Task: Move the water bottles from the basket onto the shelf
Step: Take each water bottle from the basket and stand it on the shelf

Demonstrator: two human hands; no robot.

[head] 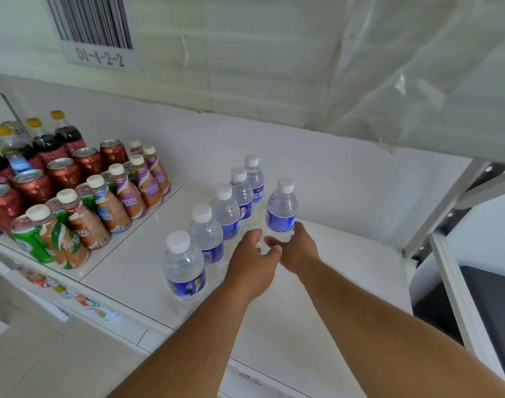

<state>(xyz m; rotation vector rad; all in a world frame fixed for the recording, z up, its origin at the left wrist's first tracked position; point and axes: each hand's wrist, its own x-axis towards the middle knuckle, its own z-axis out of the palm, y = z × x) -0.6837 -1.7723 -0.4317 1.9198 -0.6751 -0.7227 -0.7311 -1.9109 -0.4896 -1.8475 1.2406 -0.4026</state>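
Several clear water bottles (207, 234) with white caps and blue labels stand in a diagonal row on the white shelf (346, 271). Just right of that row, one more water bottle (281, 211) stands upright, and my right hand (298, 248) grips it low around its base. My left hand (251, 262) sits close beside that base with fingers loosely curled and the thumb pointing toward the right hand; it holds nothing that I can see. The basket is out of view.
Left on the shelf stand Nescafe bottles (122, 202), red and green cans (33, 185) and dark cola bottles (64, 133). A barcode label (99, 33) hangs on the shelf above. A grey metal post (446, 211) and a black object (492, 311) are at the right.
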